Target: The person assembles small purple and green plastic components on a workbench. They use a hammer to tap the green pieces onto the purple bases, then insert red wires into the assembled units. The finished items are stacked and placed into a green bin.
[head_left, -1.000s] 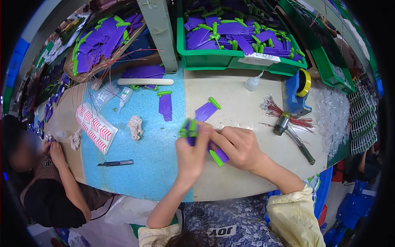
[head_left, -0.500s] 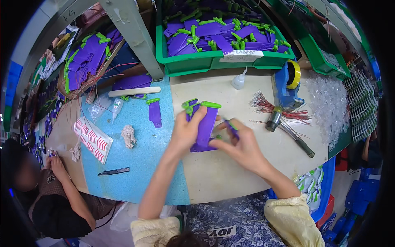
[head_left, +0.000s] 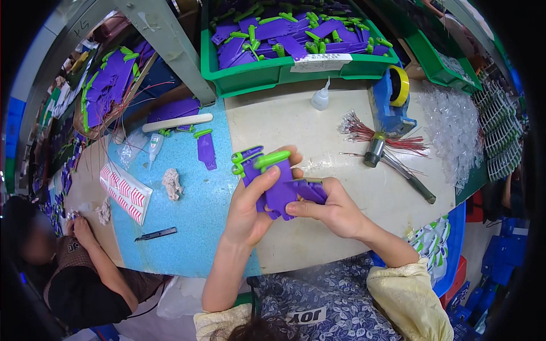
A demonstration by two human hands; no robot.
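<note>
Over the middle of the table, my left hand point(head_left: 245, 211) is closed on a few flat purple plastic pieces point(head_left: 278, 192) with bright green rounded ends, its thumb pressed across the front one. My right hand point(head_left: 342, 215) meets it from the right, its fingers bent around another purple piece point(head_left: 310, 190) that is turned edge-on and tilted. The right thumb rests on the lower part of the left hand's pieces. How many pieces each hand holds is partly hidden by fingers. Left of my hands, one similar purple piece point(head_left: 206, 151) lies on the blue mat.
A green bin point(head_left: 244, 85) heaped with purple-green pieces stands at the back. To the right are a dropper bottle point(head_left: 320, 99), a tape dispenser point(head_left: 392, 105), a hammer point(head_left: 406, 176) and red wires point(head_left: 364, 132). A cutter point(head_left: 156, 233) lies left; a co-worker's hand point(head_left: 84, 232) is beyond.
My right hand has come in from the right with its purple piece, against the pieces in my left hand. The left hand's pieces have tilted and sit slightly lower. The whole view has shifted a little.
</note>
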